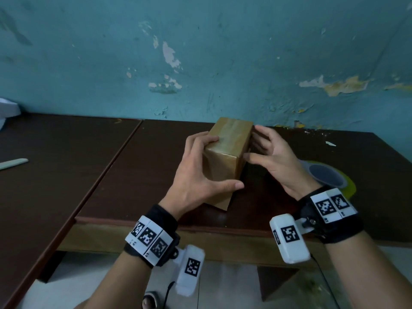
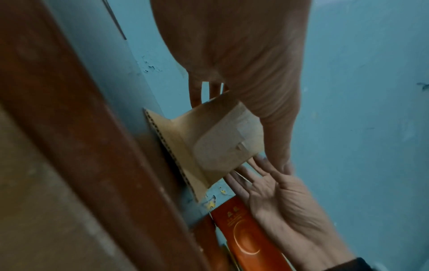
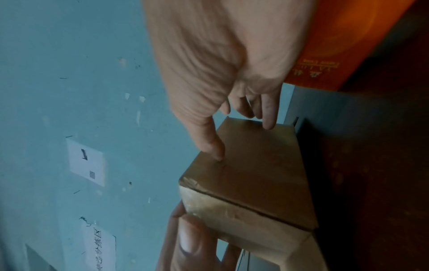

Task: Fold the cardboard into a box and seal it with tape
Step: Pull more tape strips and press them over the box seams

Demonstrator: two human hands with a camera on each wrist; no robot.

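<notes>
A: Centre of the dark brown wooden table (image 1: 138, 166), there it is: the small brown cardboard box with glossy tape across its top (image 1: 231, 139), standing on end.

B: And the left hand (image 1: 198, 175) is clamped round it from nine o'clock, fingers curled over the top, thumb wrapped across the near face.

A: The right hand (image 1: 274, 157) sits at three o'clock. Fingers spread and fairly straight; from the right wrist view the thumb tip and a fingertip touch the box's side, nothing curled around it.

B: A loose flap juts out at the box's foot, six o'clock. Its corrugated edge shows on the left wrist view.

A: The box's far side and bottom are hidden, so whether those are taped I can't tell.

B: Behind the right wrist, at four o'clock, a roll of tape with a yellow-green rim (image 1: 327, 175), half covered by the hand.

A: Both wrist views catch something flat and orange (image 2: 246, 236) near the right hand. Blurred print; I can't say what it is.

B: Far out at nine o'clock, a pale flat strip (image 1: 13, 163), cut off by the frame edge.

A: The peeling teal wall (image 1: 200, 52) stands behind it all.
</notes>
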